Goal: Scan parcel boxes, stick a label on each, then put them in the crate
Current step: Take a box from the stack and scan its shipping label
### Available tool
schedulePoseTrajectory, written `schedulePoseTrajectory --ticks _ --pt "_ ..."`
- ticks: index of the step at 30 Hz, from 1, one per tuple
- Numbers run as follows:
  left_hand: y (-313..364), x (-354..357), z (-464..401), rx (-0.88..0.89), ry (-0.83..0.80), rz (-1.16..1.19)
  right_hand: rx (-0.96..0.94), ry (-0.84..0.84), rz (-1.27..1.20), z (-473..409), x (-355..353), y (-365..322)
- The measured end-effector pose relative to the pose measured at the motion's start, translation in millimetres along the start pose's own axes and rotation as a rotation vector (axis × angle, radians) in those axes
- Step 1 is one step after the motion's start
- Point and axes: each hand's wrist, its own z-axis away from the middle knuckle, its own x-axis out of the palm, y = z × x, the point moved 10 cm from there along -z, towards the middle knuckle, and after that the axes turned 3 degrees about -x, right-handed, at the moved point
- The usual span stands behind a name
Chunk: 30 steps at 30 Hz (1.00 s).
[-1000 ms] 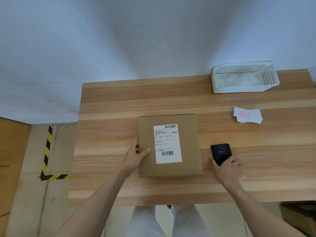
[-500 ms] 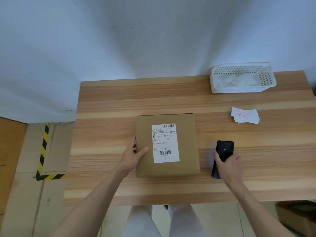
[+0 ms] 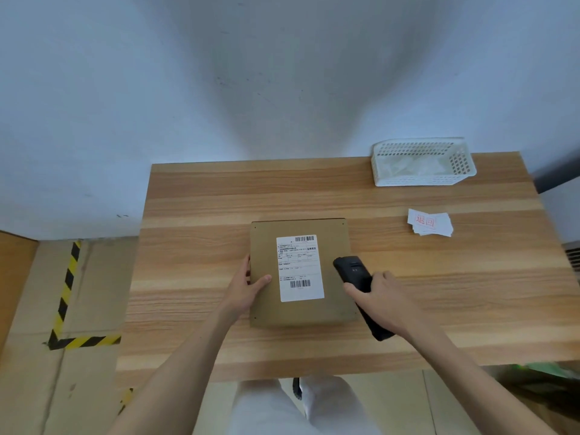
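A flat brown parcel box [image 3: 332,309] lies in the middle of the wooden table [image 3: 194,277], with a white shipping label [image 3: 299,266] and barcodes on top. My left hand [image 3: 248,285] holds the box's left edge, thumb lying on its top. My right hand [image 3: 383,298] grips a black handheld scanner [image 3: 353,273], lifted off the table. Its head hangs over the box's right side, beside the label. A small stack of white stickers with red print [image 3: 430,222] lies to the right.
A white perforated plastic basket [image 3: 422,161] stands at the table's back right. Black-and-yellow tape [image 3: 67,293] marks the floor on the left. A dark object with green [image 3: 539,376] shows under the table's right front corner. The wall rises right behind the table.
My right hand picked the scanner up off the table and carried it left, over the box's right side. My left hand stayed on the box's left edge.
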Motion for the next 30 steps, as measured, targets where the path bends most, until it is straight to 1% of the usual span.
schedulePoseTrajectory --ticks 2,4,6,12,19,24,27,30 --pt "1.4 -0.1 1.3 -0.001 0.004 0.007 -0.063 -0.041 0.18 3.5 3.5 -20.6" --pt "2.8 0.0 2.3 -0.003 0.009 0.017 -0.07 -0.024 0.294 8.7 -1.2 -35.2" --pt "2.6 0.5 2.7 -0.007 0.01 0.025 -0.068 0.017 0.353 11.9 -7.2 -44.5" --pt "2.4 -0.6 3.4 -0.004 0.021 0.022 -0.074 0.066 0.543 16.5 -12.7 -61.3" --pt "3.6 -0.9 3.6 0.005 0.025 0.005 -0.064 0.091 0.615 16.1 -20.5 -67.9" --pt "2.1 -1.2 1.9 0.007 0.01 0.018 -0.075 0.101 0.623 14.8 -21.3 -70.0" --pt "0.7 -1.2 1.3 0.006 0.01 0.024 -0.077 0.109 0.595 12.6 -21.2 -69.6" --pt "0.3 -1.0 1.1 -0.004 0.015 0.031 -0.061 0.118 0.511 6.4 -19.1 -58.6"
